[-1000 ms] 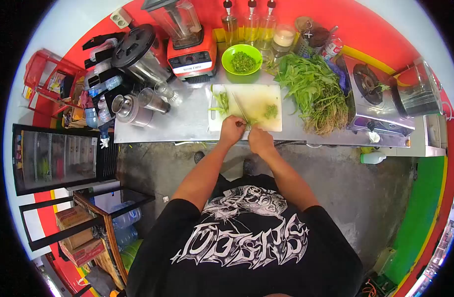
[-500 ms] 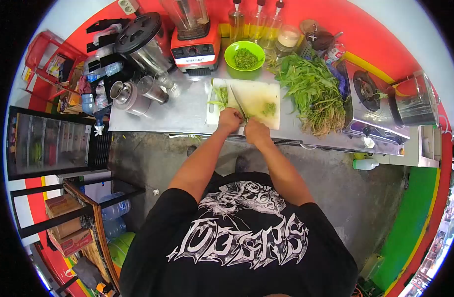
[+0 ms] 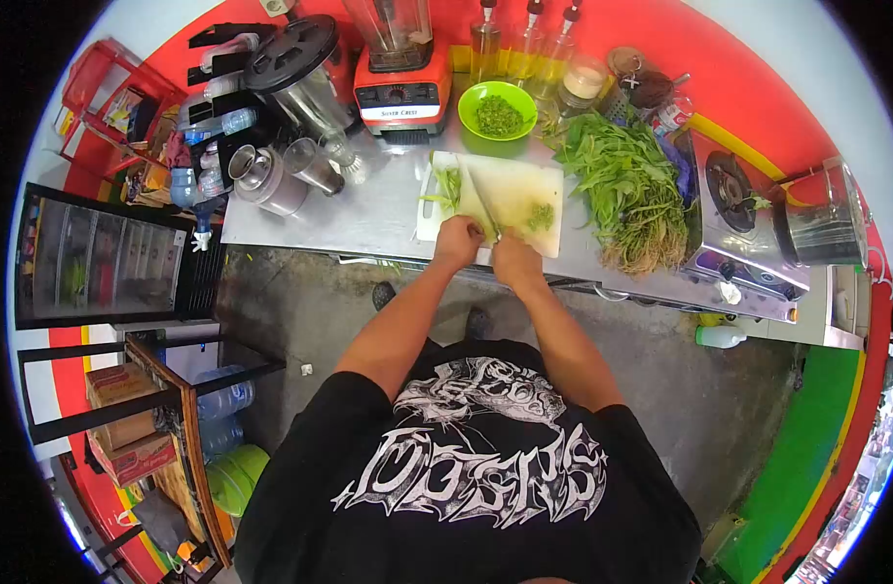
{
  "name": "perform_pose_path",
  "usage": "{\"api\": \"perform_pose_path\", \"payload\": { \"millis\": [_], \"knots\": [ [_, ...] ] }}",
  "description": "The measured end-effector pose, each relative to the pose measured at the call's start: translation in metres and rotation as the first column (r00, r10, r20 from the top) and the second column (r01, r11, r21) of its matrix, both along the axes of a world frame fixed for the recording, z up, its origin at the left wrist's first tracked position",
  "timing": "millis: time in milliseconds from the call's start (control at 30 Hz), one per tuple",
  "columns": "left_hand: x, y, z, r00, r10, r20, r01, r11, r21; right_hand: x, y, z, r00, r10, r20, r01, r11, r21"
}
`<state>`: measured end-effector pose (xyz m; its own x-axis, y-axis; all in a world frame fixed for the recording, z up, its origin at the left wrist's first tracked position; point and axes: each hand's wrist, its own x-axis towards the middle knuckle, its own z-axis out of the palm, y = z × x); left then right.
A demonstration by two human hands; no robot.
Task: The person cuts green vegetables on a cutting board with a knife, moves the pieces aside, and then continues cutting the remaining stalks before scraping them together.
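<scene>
On the metal counter lies a white cutting board (image 3: 514,185), a bit worn and stained. My right hand (image 3: 515,261) is wrapped round the handle of a knife (image 3: 482,201), whose blade slants away over the board. Close to the left side of the blade, my left hand (image 3: 458,243) has its fingers curled together; what they pinch is hidden. Leafy green pieces (image 3: 448,187) lie on the left of the board, and a small pile of chopped greens (image 3: 541,216) on the right. Behind the board, a lime-green bowl (image 3: 477,94) holds more chopped greens.
A large bunch of leafy greens with roots (image 3: 626,185) lies right of the board, beside a gas stove (image 3: 724,209). Behind stand a red blender (image 3: 400,95) and oil bottles (image 3: 524,54). Glasses (image 3: 313,167) and a metal canister (image 3: 271,185) stand to the left.
The view has shifted slightly, so the counter appears a little further right. Both hands stay at the board's near edge, the left fingers still close to the blade. The right hand keeps the knife.
</scene>
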<state>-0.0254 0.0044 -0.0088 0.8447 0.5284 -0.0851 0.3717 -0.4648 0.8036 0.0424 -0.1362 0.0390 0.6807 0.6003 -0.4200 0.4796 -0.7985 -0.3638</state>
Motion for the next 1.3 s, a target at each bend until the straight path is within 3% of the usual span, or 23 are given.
{"api": "perform_pose_path", "payload": {
  "millis": [67,167,233,300,400,500,533,633,667,700,800,900,933,967,1033,1100,1167,1300],
  "knots": [
    [-0.016,0.002,0.003,0.998,0.038,0.051,-0.039,0.999,0.034,-0.004,-0.009,0.006,0.991,-0.135,0.015,0.134,0.990,0.053],
    [-0.041,0.013,-0.002,0.985,0.068,0.160,-0.081,0.994,0.071,-0.014,-0.021,0.024,0.990,-0.128,-0.054,0.132,0.987,0.091],
    [-0.051,0.019,0.005,0.975,0.147,0.170,-0.134,0.987,-0.084,-0.021,-0.028,0.008,0.994,-0.095,-0.056,0.101,0.988,0.119],
    [-0.058,0.025,0.011,0.971,0.097,0.219,-0.090,0.995,-0.039,-0.021,-0.031,-0.002,0.997,-0.062,-0.045,0.069,0.985,0.159],
    [-0.067,0.037,0.013,0.963,0.154,0.222,-0.123,0.981,-0.148,-0.018,-0.034,-0.003,0.993,-0.097,-0.067,0.103,0.990,0.094],
    [-0.078,0.046,0.014,0.972,0.118,0.205,-0.115,0.993,-0.027,-0.005,-0.044,0.001,0.979,-0.205,-0.014,0.205,0.976,0.071],
    [-0.081,0.045,0.015,0.970,0.132,0.202,-0.122,0.990,-0.064,0.001,-0.046,-0.002,0.968,-0.252,-0.004,0.251,0.966,0.068],
    [-0.089,0.045,0.019,0.985,0.078,0.157,-0.086,0.995,0.049,0.012,-0.047,-0.006,0.962,-0.274,-0.016,0.274,0.955,0.116],
    [-0.089,0.044,0.019,0.979,0.017,0.203,-0.060,0.977,0.207,0.010,-0.047,-0.007,0.971,-0.237,-0.038,0.240,0.959,0.150],
    [-0.088,0.043,0.018,0.979,0.021,0.203,-0.065,0.976,0.210,0.007,-0.045,-0.009,0.972,-0.232,-0.038,0.235,0.960,0.153],
    [-0.084,0.040,0.020,0.989,0.035,0.143,-0.048,0.995,0.084,-0.011,-0.031,-0.015,0.987,-0.101,-0.125,0.142,0.912,0.385],
    [-0.077,0.035,0.027,0.985,0.063,0.159,-0.083,0.989,0.122,-0.028,-0.014,-0.028,0.979,-0.100,-0.177,0.163,0.908,0.387],
    [-0.074,0.029,0.045,0.993,0.092,0.073,-0.099,0.990,0.103,-0.029,-0.011,-0.031,0.947,-0.055,-0.317,0.190,0.891,0.413],
    [-0.072,0.028,0.045,0.993,0.097,0.071,-0.104,0.989,0.103,-0.033,-0.008,-0.035,0.946,-0.050,-0.319,0.186,0.892,0.412],
    [-0.072,0.029,0.039,0.988,-0.024,0.150,-0.021,0.956,0.293,-0.042,-0.001,-0.039,0.980,-0.019,-0.198,0.112,0.876,0.469],
    [-0.074,0.029,0.028,0.997,-0.034,0.069,0.012,0.955,0.296,-0.045,0.003,-0.043,0.977,-0.009,-0.211,0.105,0.888,0.448],
    [-0.079,0.029,0.011,0.997,-0.073,-0.027,0.077,0.888,0.453,-0.048,0.001,-0.044,0.985,-0.033,-0.172,0.101,0.911,0.399],
    [-0.081,0.035,0.026,0.984,-0.110,-0.139,0.162,0.874,0.459,-0.034,-0.018,-0.013,0.991,-0.054,-0.123,0.074,0.983,0.168]
  ]
}}
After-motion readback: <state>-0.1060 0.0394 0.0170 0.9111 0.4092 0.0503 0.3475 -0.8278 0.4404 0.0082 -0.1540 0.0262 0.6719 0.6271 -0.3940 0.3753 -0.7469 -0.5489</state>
